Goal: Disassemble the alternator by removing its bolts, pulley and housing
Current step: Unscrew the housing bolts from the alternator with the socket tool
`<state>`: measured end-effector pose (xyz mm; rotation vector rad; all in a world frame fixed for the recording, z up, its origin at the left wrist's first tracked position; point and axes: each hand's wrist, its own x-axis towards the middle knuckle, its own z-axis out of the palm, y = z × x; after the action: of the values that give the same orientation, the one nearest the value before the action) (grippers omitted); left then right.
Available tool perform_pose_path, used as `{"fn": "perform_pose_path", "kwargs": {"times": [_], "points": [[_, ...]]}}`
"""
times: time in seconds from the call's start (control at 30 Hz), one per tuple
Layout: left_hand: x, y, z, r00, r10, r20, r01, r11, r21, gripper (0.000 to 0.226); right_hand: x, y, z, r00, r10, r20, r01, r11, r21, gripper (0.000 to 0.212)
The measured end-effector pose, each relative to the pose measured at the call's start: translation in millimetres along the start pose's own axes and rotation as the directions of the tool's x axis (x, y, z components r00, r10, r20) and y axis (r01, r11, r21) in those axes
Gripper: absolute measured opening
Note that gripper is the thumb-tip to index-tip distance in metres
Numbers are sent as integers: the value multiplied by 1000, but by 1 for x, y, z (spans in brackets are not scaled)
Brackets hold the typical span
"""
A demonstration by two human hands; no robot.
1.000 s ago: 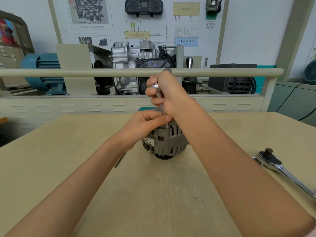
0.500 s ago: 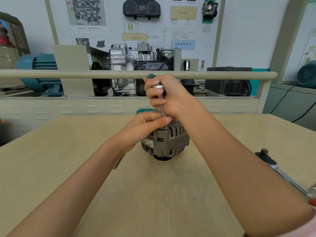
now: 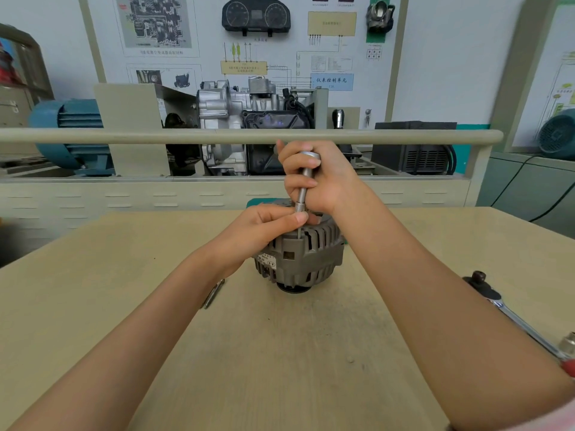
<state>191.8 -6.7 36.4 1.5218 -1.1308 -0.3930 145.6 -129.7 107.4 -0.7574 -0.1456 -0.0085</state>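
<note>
Tabletop: hands around socket driver.

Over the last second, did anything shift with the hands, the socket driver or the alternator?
Little changed. The right hand still grips the upright socket driver over the alternator; whether it turned cannot be told. The left hand still pinches the driver's lower end. The alternator stays in the same spot on the table, and the ratchet lies untouched on the right; its apparent shift comes from the camera moving.

Matt grey cast-metal alternator; glossy steel ratchet; matt wooden table.
</note>
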Motion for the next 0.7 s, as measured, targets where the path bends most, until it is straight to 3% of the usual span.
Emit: {"fn": "perform_pose_path", "kwargs": {"times": [0.17, 0.43, 0.7], "points": [[0, 1, 1, 1000, 5, 7, -5, 1000, -5, 32, -1, -2, 1, 996, -47, -73, 45, 999, -30, 22], [0, 0, 0, 999, 12, 39, -11, 1000, -15, 27, 1, 3, 18, 986, -46, -157, -5, 950, -313, 23], [2, -3, -4, 997, 23, 69, -21, 999, -24, 28, 0, 0, 8, 992, -24, -121, 4, 987, -163, 19]]}}
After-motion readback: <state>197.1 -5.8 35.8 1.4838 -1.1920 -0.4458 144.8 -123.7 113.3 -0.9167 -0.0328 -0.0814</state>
